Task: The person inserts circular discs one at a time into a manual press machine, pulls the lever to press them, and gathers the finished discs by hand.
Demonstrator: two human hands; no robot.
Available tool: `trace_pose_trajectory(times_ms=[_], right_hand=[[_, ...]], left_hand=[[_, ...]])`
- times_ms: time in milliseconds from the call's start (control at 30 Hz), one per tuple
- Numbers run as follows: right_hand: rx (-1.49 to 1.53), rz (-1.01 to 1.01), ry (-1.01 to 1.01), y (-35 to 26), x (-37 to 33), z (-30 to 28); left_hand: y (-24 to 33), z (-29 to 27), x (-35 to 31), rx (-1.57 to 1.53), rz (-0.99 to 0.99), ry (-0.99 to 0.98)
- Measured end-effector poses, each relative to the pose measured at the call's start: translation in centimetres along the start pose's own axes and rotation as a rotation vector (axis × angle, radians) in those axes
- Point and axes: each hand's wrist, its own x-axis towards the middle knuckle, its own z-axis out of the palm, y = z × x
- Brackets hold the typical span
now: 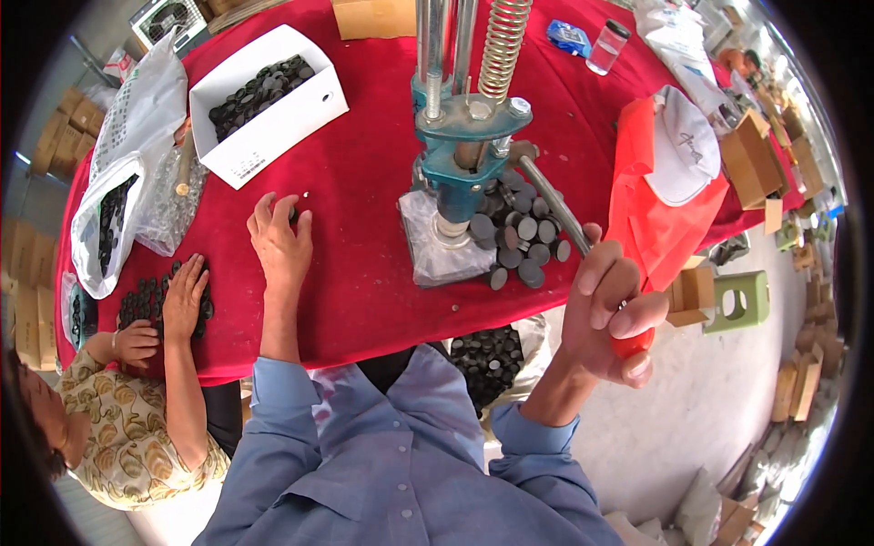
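My right hand (608, 314) is wrapped round the end of a press lever (557, 202), where a red knob (635, 344) shows under the fingers. The lever runs to a green hand press (464, 136), whose round ram stands over a base wrapped in clear plastic (435, 250). Left of the press, my left hand (280, 241) is above the red cloth, fingers bent; a small black disc (293, 215) shows between its fingertips. A pile of dark round discs (523, 227) lies against the press's right side.
A white box (328, 96) of black pieces stands at the back left, beside plastic bags (137, 136). At the left, a co-worker's hands (185, 296) rest on dark pieces. A white cap (678, 150) lies on a red bag (628, 209); a lidded jar (608, 47) stands behind.
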Motion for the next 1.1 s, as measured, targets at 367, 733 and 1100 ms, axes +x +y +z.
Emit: trace_pose_trajectory(times_ms=[367, 733, 1100], right_hand=[[0.024, -0.039, -0.122, -0.4, 4.6, -0.4], [0.14, -0.01, -0.118, 1.2, 12.5, 0.5], [0.177, -0.004, -0.161, 1.3, 11.4, 0.2]], left_hand=[[7.1, -1.4, -1.9, -0.605, -0.138, -0.176], [15.0, 1.5, -2.0, -0.685, 0.098, -0.294], [15.6, 2.2, -1.8, -0.665, 0.095, -0.267]])
